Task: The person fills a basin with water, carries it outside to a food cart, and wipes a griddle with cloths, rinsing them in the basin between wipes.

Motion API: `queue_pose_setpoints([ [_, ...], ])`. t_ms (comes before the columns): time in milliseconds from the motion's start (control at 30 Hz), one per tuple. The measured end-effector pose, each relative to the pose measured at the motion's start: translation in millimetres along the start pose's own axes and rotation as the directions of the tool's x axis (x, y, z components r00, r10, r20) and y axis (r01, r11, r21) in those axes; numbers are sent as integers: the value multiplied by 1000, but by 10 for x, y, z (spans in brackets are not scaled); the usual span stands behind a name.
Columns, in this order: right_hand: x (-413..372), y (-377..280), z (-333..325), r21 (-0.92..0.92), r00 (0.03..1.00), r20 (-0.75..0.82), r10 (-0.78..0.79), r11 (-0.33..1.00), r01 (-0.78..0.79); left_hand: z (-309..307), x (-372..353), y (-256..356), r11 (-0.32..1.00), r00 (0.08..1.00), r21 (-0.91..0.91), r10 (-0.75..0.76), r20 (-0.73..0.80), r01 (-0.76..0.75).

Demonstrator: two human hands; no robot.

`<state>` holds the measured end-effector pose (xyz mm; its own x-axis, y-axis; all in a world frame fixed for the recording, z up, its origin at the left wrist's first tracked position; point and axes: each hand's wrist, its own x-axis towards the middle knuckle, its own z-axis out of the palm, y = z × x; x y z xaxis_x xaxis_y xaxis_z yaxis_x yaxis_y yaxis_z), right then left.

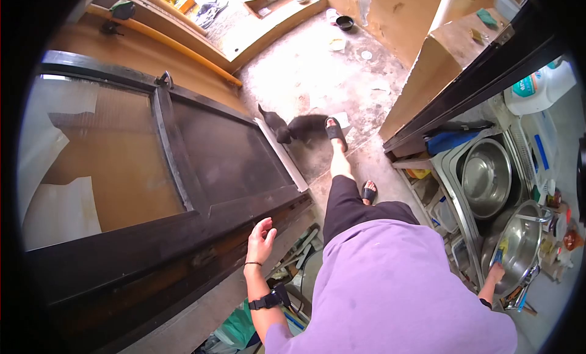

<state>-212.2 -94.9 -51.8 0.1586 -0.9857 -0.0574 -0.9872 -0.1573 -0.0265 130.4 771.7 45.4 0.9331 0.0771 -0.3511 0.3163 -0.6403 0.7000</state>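
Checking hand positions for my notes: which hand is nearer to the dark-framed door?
Left. The left hand is raised just beside the dark-framed door; the right hand is far from it, across the body, at a metal basin.

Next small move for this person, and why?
I'd keep the front foot planted and look down before stepping: a dark animal is on the floor close by, near the door. The right hand is also back at the steel basin, so a stride now looks awkward.
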Motion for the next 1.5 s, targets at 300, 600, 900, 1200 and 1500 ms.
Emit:
queue_pose_setpoints([
  [300, -53, 16, 18, 0, 997, -71, 8, 1000, -8, 22, -17, -15, 999, 999, -6, -43, -12, 43],
  [600, -159, -85, 12, 65, 987, -154, 41, 997, -31, 178, 57, 56, 999, 998, 38, -10, 55, 8],
  [900, -254, -315, -120, 146, 978, -202, 47, 989, -17, 869, 129, 174, 945, 898, 178, 185, 400, -274],
  [1200, 289, 45, 132, 254, 920, 239, -311, 934, 250, 1329, -227, 224, 858, 827, 269, 267, 495, -438],
  [1500, 806, -361, -336, 86, 661, 503, -557, 793, 603, 2201, -998, 879, 853, 894, 372, 213, 393, -366],
])
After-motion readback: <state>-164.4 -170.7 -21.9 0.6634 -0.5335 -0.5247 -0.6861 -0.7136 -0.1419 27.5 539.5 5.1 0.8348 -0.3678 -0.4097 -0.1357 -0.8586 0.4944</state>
